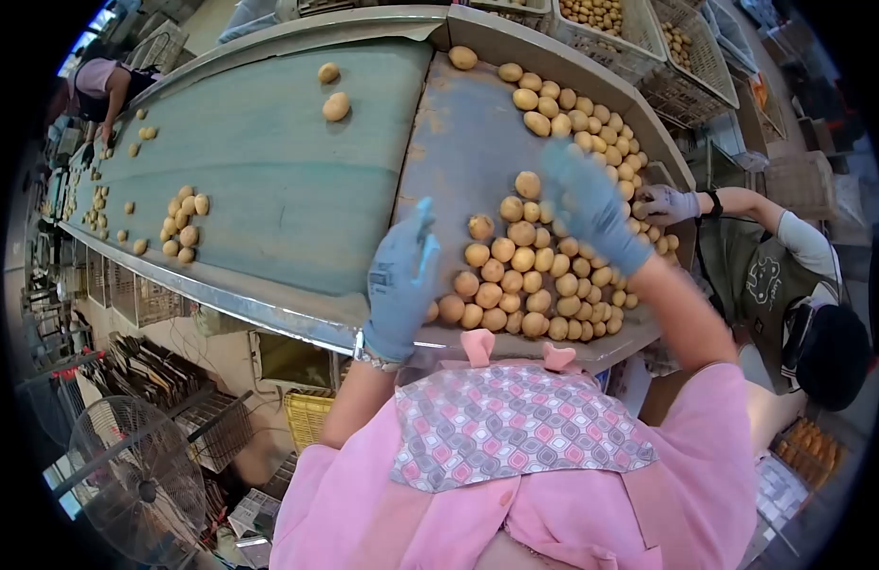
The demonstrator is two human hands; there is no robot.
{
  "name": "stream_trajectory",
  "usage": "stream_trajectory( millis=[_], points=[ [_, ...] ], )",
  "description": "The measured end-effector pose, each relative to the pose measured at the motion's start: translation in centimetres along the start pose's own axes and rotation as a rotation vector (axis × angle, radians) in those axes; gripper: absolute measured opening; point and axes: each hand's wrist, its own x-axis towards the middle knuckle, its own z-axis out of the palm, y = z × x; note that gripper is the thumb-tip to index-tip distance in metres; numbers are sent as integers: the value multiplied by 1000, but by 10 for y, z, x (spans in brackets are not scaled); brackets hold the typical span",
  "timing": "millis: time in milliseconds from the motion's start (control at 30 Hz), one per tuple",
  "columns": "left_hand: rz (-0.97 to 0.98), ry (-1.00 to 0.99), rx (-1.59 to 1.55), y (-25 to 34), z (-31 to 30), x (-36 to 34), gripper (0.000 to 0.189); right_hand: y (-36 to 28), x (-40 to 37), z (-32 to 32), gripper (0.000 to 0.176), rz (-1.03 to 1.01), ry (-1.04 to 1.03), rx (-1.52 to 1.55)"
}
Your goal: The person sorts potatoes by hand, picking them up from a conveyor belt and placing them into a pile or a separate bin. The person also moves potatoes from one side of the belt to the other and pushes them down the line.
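My left hand point(401, 275), in a blue-grey glove, is held over the near corner where the green belt meets the metal tray. Its fingers stretch out with the thumb apart, and it holds nothing I can see. My right hand point(587, 199), gloved alike, is above the potatoes and smeared by motion, so its fingers cannot be made out. Below and around it, many yellow-brown potatoes point(521, 234) lie in a single layer on the grey tray point(458, 142). They crowd the right side and near edge.
The green conveyor belt point(278, 171) carries scattered potatoes point(181, 218). Across the tray's right wall, a co-worker's gloved hand point(666, 204) touches potatoes. Another person point(107, 85) bends over the belt's far left end. Crates point(691, 90) of potatoes stand behind; a fan point(140, 484) stands lower left.
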Motion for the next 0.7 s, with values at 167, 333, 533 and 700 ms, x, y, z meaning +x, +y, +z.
stream_trajectory(
  millis=[167,333,533,700],
  points=[
    [-189,209,-381,7,-8,3,48,-87,-73,42,30,-738,154,48],
    [-179,230,-433,2,-5,3,48,-92,-45,24,33,-121,180,209],
    [-130,186,-347,-4,-3,4,45,-99,7,81,26,106,161,389],
    [-92,224,-383,-10,-4,4,42,-46,1,4,19,-367,246,-139]
  ],
)
